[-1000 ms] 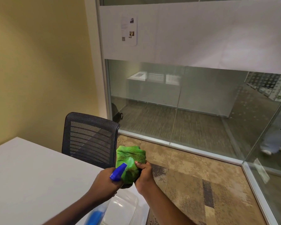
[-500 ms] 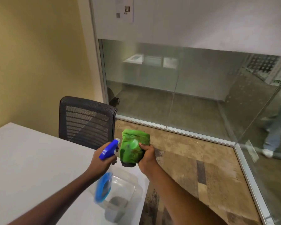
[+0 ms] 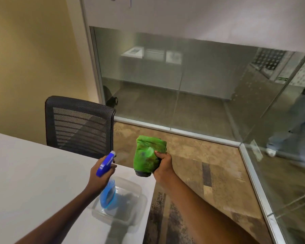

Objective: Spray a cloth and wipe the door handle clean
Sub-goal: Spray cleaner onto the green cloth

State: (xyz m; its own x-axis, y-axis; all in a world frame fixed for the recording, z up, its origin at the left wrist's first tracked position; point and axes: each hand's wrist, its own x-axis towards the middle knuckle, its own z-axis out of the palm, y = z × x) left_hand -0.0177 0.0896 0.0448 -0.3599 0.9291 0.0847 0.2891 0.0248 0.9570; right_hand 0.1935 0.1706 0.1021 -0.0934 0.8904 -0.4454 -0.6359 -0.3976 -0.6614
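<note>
Left hand point(image 3: 97, 176), lower centre: gripped blue spray bottle point(image 3: 106, 180) above clear container point(image 3: 130, 208) on white counter point(image 3: 33, 182). Right hand point(image 3: 163, 166): clutched bunched green cloth point(image 3: 148, 155), apart from nozzle.

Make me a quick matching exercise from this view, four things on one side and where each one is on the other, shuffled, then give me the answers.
Things:
1. spray bottle
2. green cloth
3. clear container
4. mesh chair

Places:
A. bunched in the right hand
B. on the white table, near its edge
C. in the left hand
D. behind the table, near the glass wall

Pairs: 1-C, 2-A, 3-B, 4-D
</note>
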